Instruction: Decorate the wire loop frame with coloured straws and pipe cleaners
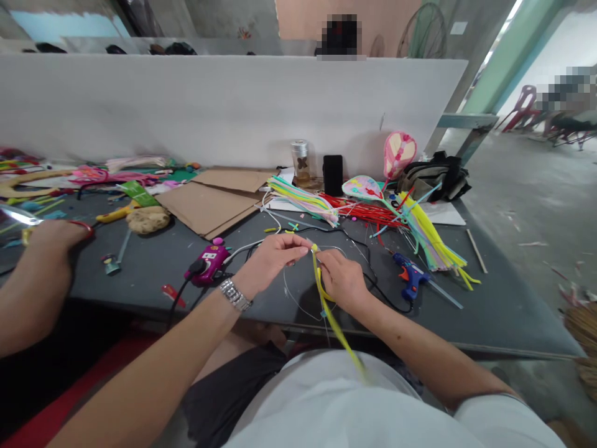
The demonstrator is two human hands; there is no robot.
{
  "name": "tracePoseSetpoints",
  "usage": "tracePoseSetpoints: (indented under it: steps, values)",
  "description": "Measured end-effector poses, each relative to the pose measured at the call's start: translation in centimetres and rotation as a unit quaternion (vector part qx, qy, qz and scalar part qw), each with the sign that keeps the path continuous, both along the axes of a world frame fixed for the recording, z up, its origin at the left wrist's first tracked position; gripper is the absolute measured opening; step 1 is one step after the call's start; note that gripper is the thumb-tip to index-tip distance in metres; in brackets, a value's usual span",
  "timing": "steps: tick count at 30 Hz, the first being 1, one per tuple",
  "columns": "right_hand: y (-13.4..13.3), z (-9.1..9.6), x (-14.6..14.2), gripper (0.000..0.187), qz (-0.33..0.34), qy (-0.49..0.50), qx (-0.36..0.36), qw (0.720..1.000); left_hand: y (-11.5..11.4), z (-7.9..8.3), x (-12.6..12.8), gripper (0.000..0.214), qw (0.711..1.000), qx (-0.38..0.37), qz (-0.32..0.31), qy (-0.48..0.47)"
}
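Observation:
Both my hands meet above the front of the dark table. My left hand (275,258), with a metal watch (236,294) at its wrist, pinches the top end of a yellow pipe cleaner (333,320). Fingers of my right hand (344,279) close round the same strip just below, where part of it loops. Its loose tail hangs down in front of my shirt, blurred at the tip. A thin pale wire ring (298,303) shows under the hands; whether the fingers hold it too, I cannot tell.
Right of my hands lies a blue glue gun (410,277). Bundled pipe cleaners (433,236), a phone (333,175) and a jar (301,160) stand farther back. Left are a purple power socket (208,261), cardboard (212,205) and a co-worker's hand (53,242) with scissors (21,214).

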State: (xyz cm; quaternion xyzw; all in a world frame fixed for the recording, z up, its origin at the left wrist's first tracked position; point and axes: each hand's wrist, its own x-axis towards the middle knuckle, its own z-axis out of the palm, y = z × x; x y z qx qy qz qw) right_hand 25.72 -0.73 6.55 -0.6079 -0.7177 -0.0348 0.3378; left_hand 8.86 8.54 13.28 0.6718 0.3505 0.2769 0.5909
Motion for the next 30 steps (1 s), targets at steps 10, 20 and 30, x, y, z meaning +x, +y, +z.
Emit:
tracePoseSetpoints:
  steps: [10, 20, 30]
  values:
    - [0.2, 1.5, -0.8, 0.015, 0.06, 0.406, -0.048, 0.911, -0.1, 0.6, 0.1, 0.029, 1.0, -0.017, -0.005, -0.021]
    - [0.8, 1.9, -1.4, 0.024, 0.067, 0.575, -0.104, 0.809, 0.2, -0.3, 0.3, 0.035, 0.991, -0.113, -0.047, -0.053]
    - [0.4, 2.5, -1.0, 0.017, 0.051, 0.498, -0.087, 0.861, -0.3, 0.3, 0.4, 0.029, 0.995, -0.077, -0.059, -0.03]
